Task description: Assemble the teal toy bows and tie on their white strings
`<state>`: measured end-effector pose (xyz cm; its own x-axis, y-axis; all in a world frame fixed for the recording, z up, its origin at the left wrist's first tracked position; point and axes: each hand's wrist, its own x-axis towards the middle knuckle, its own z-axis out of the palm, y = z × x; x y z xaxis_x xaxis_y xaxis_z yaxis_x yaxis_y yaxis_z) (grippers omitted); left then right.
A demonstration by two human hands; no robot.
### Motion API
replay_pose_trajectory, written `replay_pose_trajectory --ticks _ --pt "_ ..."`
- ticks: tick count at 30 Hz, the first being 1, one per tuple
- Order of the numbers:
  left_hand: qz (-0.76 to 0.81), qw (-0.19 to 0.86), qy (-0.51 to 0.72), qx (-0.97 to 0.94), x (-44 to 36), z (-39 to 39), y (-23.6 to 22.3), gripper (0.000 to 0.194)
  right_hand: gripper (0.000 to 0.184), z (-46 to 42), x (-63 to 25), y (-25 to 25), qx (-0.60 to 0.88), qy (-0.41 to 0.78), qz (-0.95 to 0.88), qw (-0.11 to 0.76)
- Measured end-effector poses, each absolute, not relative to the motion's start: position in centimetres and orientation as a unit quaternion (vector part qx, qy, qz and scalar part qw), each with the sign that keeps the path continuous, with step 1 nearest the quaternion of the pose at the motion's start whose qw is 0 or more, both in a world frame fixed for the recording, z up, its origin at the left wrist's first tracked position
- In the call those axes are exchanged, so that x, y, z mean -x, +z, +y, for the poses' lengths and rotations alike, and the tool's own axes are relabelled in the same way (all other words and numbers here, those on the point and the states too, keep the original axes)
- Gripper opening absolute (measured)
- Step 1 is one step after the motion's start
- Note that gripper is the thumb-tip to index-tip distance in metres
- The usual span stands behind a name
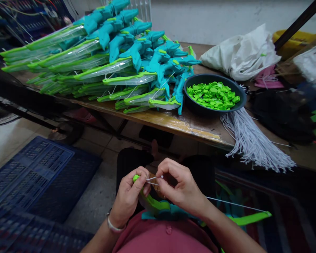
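Across my lap lies a toy bow (pixel 156 205) with green limbs and a teal body. My left hand (pixel 133 189) is closed around the tip of its left limb, where a small green end piece shows above the thumb. A white string (pixel 234 203) runs from the far right limb tip toward my hands. Between thumb and fingers, my right hand (pixel 177 184) pinches the string's end, which has a small white knot or bead. Two strands stretch from there to the limb tip. The exact loop at the tip is hidden by the left fingers.
Many teal and green toy bows (pixel 137 52) are stacked on the table (pixel 184 126). A dark bowl (pixel 213 111) holds small green parts, and a bundle of white strings (pixel 258 140) hangs over the edge. White bags (pixel 242 52) lie behind. Blue plastic crates (pixel 39 168) stand at left.
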<state>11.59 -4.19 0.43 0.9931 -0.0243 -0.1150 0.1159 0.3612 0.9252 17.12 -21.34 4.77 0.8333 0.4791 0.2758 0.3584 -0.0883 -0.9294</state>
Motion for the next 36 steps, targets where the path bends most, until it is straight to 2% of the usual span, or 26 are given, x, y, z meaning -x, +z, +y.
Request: replay_pose_trajectory --ticks 10,16,21,25,27,30,32,34,36 --pt "0.030 0.829 -0.046 -0.556 -11.4 -4.1 0.1 0.025 0.007 -21.8 -17.4 4.8 0.649 0.105 -0.173 0.733" --pt "0.030 0.823 -0.051 -0.565 -11.2 -4.2 0.0 0.025 0.010 -22.2 -17.4 3.8 0.572 0.183 -0.097 0.794" --pt "0.042 0.817 -0.049 -0.574 -11.2 -4.0 0.0 0.025 0.011 -22.8 -18.1 2.9 0.574 0.149 -0.078 0.801" --pt "0.092 0.822 -0.027 -0.561 -11.3 -3.6 0.0 0.026 0.015 -24.3 -19.3 3.0 0.559 0.035 -0.003 0.828" --pt "0.106 0.827 -0.018 -0.552 -11.4 -3.7 -0.1 0.026 0.013 -24.8 -19.4 3.2 0.596 0.016 -0.010 0.803" --pt "0.108 0.828 -0.013 -0.551 -11.6 -3.9 -0.2 0.026 0.009 -24.4 -18.3 3.7 0.689 0.078 -0.127 0.710" --pt "0.105 0.821 -0.016 -0.560 -11.7 -4.1 -0.2 0.026 0.017 -23.6 -17.2 3.7 0.728 0.104 -0.232 0.637" --pt "0.102 0.811 -0.020 -0.576 -11.7 -4.1 -0.2 0.026 0.032 -22.5 -16.0 3.4 0.756 0.081 -0.311 0.571" --pt "0.102 0.804 -0.023 -0.585 -11.7 -4.1 -0.2 0.027 0.032 -21.6 -15.1 2.8 0.786 0.031 -0.345 0.512"
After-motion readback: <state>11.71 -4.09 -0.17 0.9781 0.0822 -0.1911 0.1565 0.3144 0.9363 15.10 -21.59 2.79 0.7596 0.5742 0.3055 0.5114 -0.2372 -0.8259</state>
